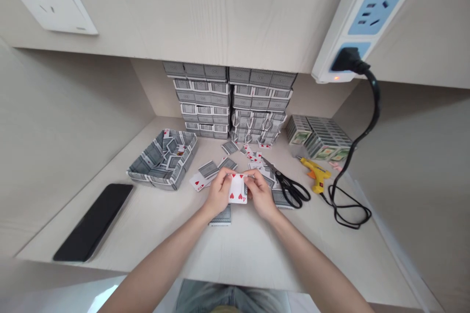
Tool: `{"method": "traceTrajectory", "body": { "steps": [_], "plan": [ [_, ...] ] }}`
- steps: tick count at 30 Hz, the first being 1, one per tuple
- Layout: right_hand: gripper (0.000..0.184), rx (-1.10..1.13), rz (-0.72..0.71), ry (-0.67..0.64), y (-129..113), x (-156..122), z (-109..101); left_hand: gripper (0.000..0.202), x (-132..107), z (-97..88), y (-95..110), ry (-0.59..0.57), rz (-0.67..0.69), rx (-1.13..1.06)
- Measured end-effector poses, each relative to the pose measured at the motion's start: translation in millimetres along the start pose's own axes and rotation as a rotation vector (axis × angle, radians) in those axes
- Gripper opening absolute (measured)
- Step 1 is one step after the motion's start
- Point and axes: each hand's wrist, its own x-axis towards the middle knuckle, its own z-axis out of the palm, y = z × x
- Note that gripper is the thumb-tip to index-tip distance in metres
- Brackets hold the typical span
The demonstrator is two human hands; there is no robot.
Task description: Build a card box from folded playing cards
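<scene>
My left hand point(219, 191) and my right hand point(260, 192) both pinch a white playing card point(237, 190) with red hearts, held face up just above the desk. Fingers of each hand are closed on the card's upper corners. A face-down card point(221, 217) lies under my left wrist. More loose cards point(209, 169), some folded, lie scattered just beyond my hands.
An open box made of cards point(162, 159) sits at left, a black phone point(92, 221) nearer left. Stacked card boxes point(227, 102) stand at the back wall. Black scissors point(290, 187), a yellow glue gun point(316, 174) with black cord point(348, 210), and card packs point(319, 137) lie right.
</scene>
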Motion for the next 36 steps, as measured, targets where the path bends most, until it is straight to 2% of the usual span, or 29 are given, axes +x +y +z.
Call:
{"method": "traceTrajectory", "body": {
  "steps": [9,13,16,20,23,27,31,36],
  "plan": [
    [0.015,0.126,0.065,-0.004,3.1,0.4,-0.7,0.013,1.2,-1.1,-6.6,0.023,0.028,-0.02],
    [0.014,0.226,0.08,-0.071,-2.4,0.2,-2.5,0.013,2.1,-1.6,-7.4,0.055,0.059,-0.019],
    [0.024,0.284,0.158,-0.142,-6.7,1.7,-3.5,0.014,0.8,-1.9,-7.7,0.068,0.088,0.007],
    [0.037,0.13,0.26,-0.137,-5.3,4.3,-5.6,0.016,-2.8,-2.5,-8.6,0.012,0.14,0.073],
    [0.037,-0.036,0.211,-0.155,-2.7,5.5,-9.6,0.017,-5.1,-3.8,-8.8,-0.018,0.19,0.144],
    [0.036,-0.102,0.197,-0.214,-3.9,6.4,-15.3,0.019,-7.0,-5.7,-8.4,-0.041,0.224,0.227],
    [0.034,-0.142,0.175,-0.241,-9.7,6.5,-17.5,0.018,-6.2,-5.4,-7.1,-0.029,0.193,0.207],
    [0.034,-0.194,0.106,-0.181,-15.6,6.7,-17.8,0.019,2.0,-4.3,-2.8,-0.016,0.089,0.085]
  ]
}}
